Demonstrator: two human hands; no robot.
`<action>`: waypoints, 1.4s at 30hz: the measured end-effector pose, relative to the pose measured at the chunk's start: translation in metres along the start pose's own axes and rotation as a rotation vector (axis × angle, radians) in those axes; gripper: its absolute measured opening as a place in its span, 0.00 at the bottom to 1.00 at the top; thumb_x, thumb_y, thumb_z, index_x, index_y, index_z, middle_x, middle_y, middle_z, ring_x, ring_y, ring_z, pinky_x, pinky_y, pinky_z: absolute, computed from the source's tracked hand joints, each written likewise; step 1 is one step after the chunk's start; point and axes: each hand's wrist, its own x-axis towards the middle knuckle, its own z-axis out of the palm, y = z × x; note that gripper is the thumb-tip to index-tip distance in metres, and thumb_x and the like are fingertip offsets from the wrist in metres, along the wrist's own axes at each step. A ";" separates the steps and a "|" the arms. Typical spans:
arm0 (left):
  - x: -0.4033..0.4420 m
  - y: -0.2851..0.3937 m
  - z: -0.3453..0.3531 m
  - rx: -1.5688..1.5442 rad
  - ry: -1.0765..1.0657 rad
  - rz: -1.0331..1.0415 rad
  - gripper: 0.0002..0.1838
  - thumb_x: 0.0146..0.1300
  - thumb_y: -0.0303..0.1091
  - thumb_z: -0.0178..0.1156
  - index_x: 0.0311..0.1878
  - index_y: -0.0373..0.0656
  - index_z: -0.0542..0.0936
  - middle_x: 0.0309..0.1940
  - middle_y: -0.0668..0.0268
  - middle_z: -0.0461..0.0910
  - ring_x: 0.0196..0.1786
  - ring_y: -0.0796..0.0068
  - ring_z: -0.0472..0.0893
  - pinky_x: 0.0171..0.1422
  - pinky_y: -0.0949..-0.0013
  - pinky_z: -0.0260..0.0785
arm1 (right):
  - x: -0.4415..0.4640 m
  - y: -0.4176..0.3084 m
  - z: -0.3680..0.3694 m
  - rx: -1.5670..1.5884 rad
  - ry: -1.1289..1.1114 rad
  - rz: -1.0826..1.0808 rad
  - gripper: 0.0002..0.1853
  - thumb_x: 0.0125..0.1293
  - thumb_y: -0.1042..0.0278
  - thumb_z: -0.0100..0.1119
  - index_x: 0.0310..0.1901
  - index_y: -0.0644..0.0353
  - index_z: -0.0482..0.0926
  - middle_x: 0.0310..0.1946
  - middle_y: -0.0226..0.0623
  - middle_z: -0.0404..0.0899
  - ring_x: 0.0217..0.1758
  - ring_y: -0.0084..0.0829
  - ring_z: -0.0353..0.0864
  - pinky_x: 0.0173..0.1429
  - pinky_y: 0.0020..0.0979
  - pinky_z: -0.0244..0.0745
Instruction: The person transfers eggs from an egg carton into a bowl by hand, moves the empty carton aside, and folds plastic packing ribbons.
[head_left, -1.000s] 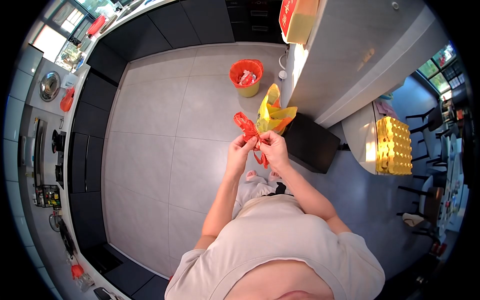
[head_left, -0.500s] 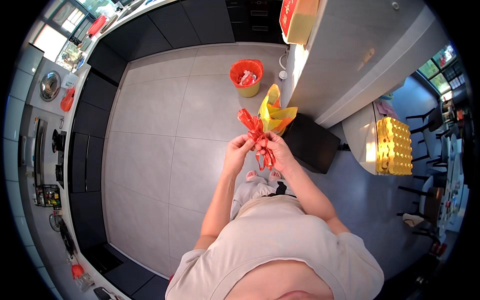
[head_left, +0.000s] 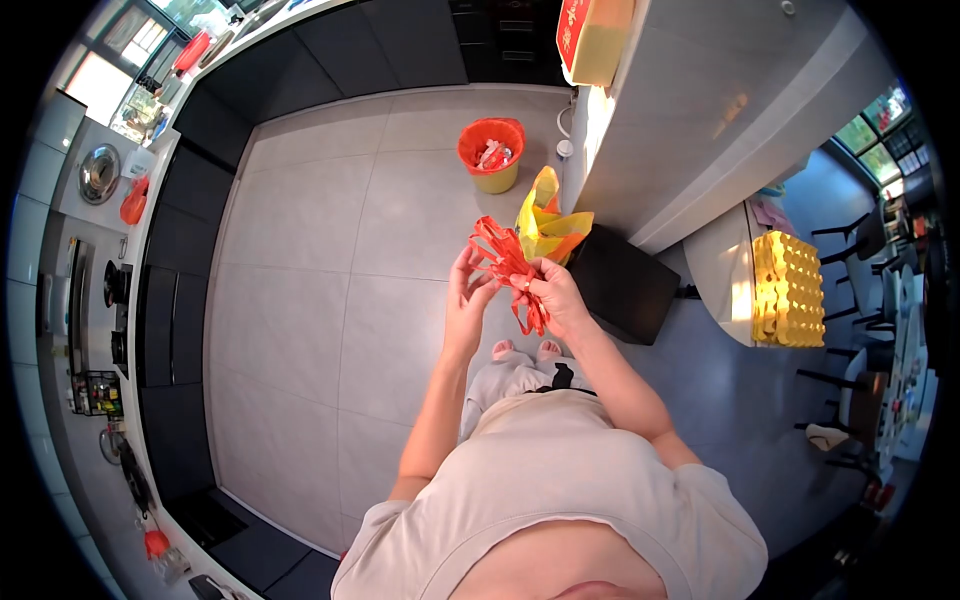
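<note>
In front of my body, a bunch of crumpled red plastic strips [head_left: 506, 258] is pinched at its middle by my right hand [head_left: 556, 298]. Its looped upper end fans out to the upper left, and loose ends hang below the fingers. My left hand [head_left: 468, 305] is at the left side of the bunch, with fingers apart and fingertips at the upper loops; whether they touch is hard to make out. Just beyond the bunch stands a yellow and orange plastic bag [head_left: 553, 232], its top gaping.
A yellow bin [head_left: 494, 181] with a red liner and some rubbish stands farther ahead on the tiled floor. To the right are a black box [head_left: 625, 285] and a stack of yellow egg trays [head_left: 787, 290] on a table. Dark cabinets [head_left: 170, 275] line the left.
My left hand has let go of the middle of the bunch and opened, moving slightly left. The upper strips have spread apart. My right hand keeps its hold.
</note>
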 end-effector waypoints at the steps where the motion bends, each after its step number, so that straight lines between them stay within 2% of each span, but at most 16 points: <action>1: 0.003 -0.001 0.000 -0.180 0.012 -0.051 0.34 0.65 0.21 0.54 0.75 0.42 0.58 0.64 0.60 0.68 0.56 0.73 0.75 0.61 0.68 0.71 | 0.001 -0.001 -0.001 0.009 -0.008 0.001 0.08 0.63 0.78 0.66 0.39 0.62 0.74 0.30 0.33 0.80 0.29 0.22 0.79 0.33 0.23 0.74; 3: 0.008 -0.007 -0.001 -0.538 0.037 -0.156 0.33 0.67 0.23 0.56 0.74 0.41 0.60 0.61 0.61 0.73 0.53 0.75 0.77 0.58 0.70 0.71 | 0.000 -0.001 0.000 0.028 -0.021 0.025 0.08 0.63 0.78 0.65 0.39 0.61 0.74 0.30 0.33 0.80 0.28 0.22 0.79 0.32 0.23 0.74; 6: 0.012 -0.020 -0.012 -0.134 -0.009 -0.117 0.22 0.68 0.28 0.61 0.65 0.39 0.75 0.47 0.65 0.82 0.42 0.77 0.80 0.46 0.73 0.73 | 0.003 0.001 -0.004 0.064 -0.032 0.064 0.07 0.64 0.78 0.65 0.38 0.61 0.74 0.30 0.33 0.80 0.28 0.22 0.79 0.33 0.23 0.74; 9: 0.000 -0.011 -0.016 0.357 -0.016 -0.168 0.12 0.65 0.31 0.66 0.49 0.37 0.85 0.36 0.65 0.85 0.31 0.79 0.79 0.36 0.74 0.72 | 0.005 -0.001 -0.008 0.049 -0.014 0.066 0.07 0.64 0.77 0.65 0.39 0.61 0.74 0.31 0.33 0.80 0.28 0.21 0.78 0.32 0.23 0.74; 12: -0.023 0.006 0.007 0.903 0.101 0.327 0.07 0.62 0.30 0.68 0.39 0.37 0.88 0.32 0.62 0.85 0.27 0.80 0.77 0.32 0.74 0.70 | 0.004 0.003 -0.002 -0.054 0.073 -0.072 0.07 0.64 0.78 0.64 0.39 0.62 0.75 0.31 0.33 0.81 0.27 0.19 0.77 0.31 0.22 0.74; 13: -0.027 0.011 0.016 0.897 0.161 0.358 0.06 0.61 0.29 0.69 0.37 0.36 0.88 0.30 0.60 0.85 0.26 0.82 0.77 0.33 0.77 0.71 | 0.003 0.006 0.002 -0.098 0.109 -0.136 0.07 0.64 0.78 0.64 0.39 0.63 0.75 0.31 0.32 0.81 0.26 0.19 0.77 0.31 0.22 0.74; 16: -0.031 0.016 0.037 0.796 0.206 0.207 0.06 0.61 0.28 0.69 0.37 0.34 0.87 0.25 0.59 0.84 0.25 0.79 0.80 0.32 0.74 0.73 | 0.003 0.020 0.007 -0.311 0.191 -0.331 0.06 0.65 0.79 0.63 0.40 0.63 0.75 0.31 0.31 0.81 0.27 0.18 0.77 0.31 0.22 0.74; 17: -0.027 0.012 0.037 0.648 0.217 0.130 0.07 0.61 0.28 0.69 0.37 0.34 0.87 0.26 0.60 0.85 0.25 0.80 0.80 0.32 0.74 0.73 | 0.008 0.028 0.003 -0.540 0.249 -0.446 0.07 0.65 0.82 0.61 0.40 0.64 0.73 0.33 0.33 0.83 0.32 0.16 0.79 0.34 0.22 0.76; 19: -0.015 0.003 0.036 0.349 0.229 -0.020 0.08 0.60 0.29 0.69 0.37 0.33 0.86 0.26 0.61 0.85 0.26 0.80 0.82 0.33 0.75 0.74 | 0.004 0.027 0.005 -0.681 0.288 -0.551 0.08 0.61 0.84 0.62 0.39 0.65 0.73 0.33 0.35 0.82 0.32 0.20 0.81 0.35 0.25 0.77; 23: -0.011 0.004 0.033 0.594 0.125 0.031 0.09 0.61 0.30 0.69 0.38 0.32 0.86 0.26 0.64 0.85 0.28 0.84 0.81 0.35 0.76 0.73 | 0.001 0.022 0.005 -0.952 0.372 -0.774 0.11 0.54 0.86 0.61 0.38 0.66 0.73 0.32 0.41 0.80 0.32 0.33 0.83 0.37 0.32 0.77; 26: -0.002 0.009 0.028 0.690 0.033 0.011 0.08 0.64 0.30 0.67 0.38 0.33 0.85 0.26 0.67 0.84 0.29 0.85 0.79 0.35 0.77 0.72 | 0.003 0.025 0.003 -1.053 0.353 -0.843 0.11 0.51 0.84 0.62 0.36 0.65 0.73 0.30 0.44 0.76 0.37 0.47 0.78 0.42 0.41 0.73; 31: 0.015 -0.005 0.018 0.660 -0.037 -0.024 0.06 0.67 0.28 0.63 0.38 0.33 0.82 0.28 0.66 0.84 0.32 0.83 0.80 0.37 0.77 0.72 | 0.008 0.019 0.004 -1.022 0.334 -0.803 0.10 0.53 0.85 0.60 0.37 0.66 0.74 0.32 0.44 0.76 0.36 0.44 0.80 0.41 0.38 0.76; 35: 0.018 -0.013 0.025 0.608 0.060 0.093 0.04 0.68 0.25 0.60 0.38 0.34 0.79 0.31 0.65 0.84 0.32 0.81 0.81 0.39 0.74 0.74 | 0.012 0.018 0.005 -0.941 0.331 -0.774 0.10 0.54 0.84 0.61 0.38 0.66 0.74 0.33 0.43 0.77 0.37 0.42 0.81 0.43 0.36 0.76; 38: 0.021 -0.022 0.021 0.675 0.080 0.197 0.04 0.68 0.24 0.59 0.38 0.33 0.78 0.31 0.64 0.84 0.33 0.80 0.81 0.41 0.73 0.75 | 0.015 0.018 0.000 -0.911 0.295 -0.705 0.08 0.59 0.83 0.60 0.39 0.66 0.74 0.35 0.38 0.79 0.37 0.32 0.82 0.43 0.31 0.76; 40: 0.022 -0.023 0.018 0.800 0.096 0.327 0.04 0.68 0.24 0.59 0.38 0.33 0.77 0.31 0.64 0.84 0.34 0.79 0.82 0.42 0.73 0.75 | 0.021 0.026 -0.006 -0.713 0.232 -0.556 0.06 0.62 0.82 0.59 0.40 0.65 0.74 0.35 0.36 0.81 0.37 0.25 0.81 0.43 0.27 0.76; 42: 0.024 -0.024 0.016 0.785 0.106 0.331 0.04 0.68 0.24 0.59 0.38 0.33 0.77 0.32 0.64 0.83 0.34 0.79 0.82 0.41 0.73 0.75 | 0.022 0.029 -0.007 -0.620 0.199 -0.478 0.05 0.64 0.82 0.58 0.41 0.65 0.74 0.35 0.34 0.81 0.37 0.21 0.81 0.44 0.25 0.76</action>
